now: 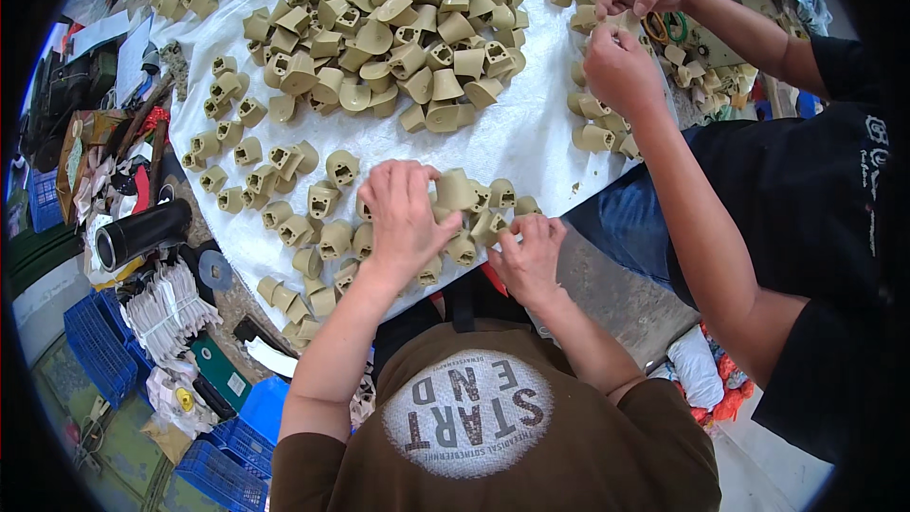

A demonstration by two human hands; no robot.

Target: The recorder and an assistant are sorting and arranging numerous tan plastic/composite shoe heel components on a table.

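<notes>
Olive-tan hollow plastic pieces, short and cup-like with slanted ends, lie about both my hands. My left hand (403, 218) is closed with thumb and index finger at the sides of one larger plastic piece (456, 190), raised above the others. To its right, my right hand (531, 261) has bent fingers, with thumb and fingertips at a smaller plastic piece (487, 227) near the table's front edge. Its grip is partly hidden by its own fingers. Several loose pieces (335, 239) stand left of my left hand, many with their socketed undersides showing.
A large heap of the same pieces (379, 38) covers the middle of the white sheet (526, 147). At right, a co-worker's hands (630, 47) handle something small beside more pieces. Blue crates (100, 346), a black cylinder (142, 232) and stacked papers (169, 308) stand at left.
</notes>
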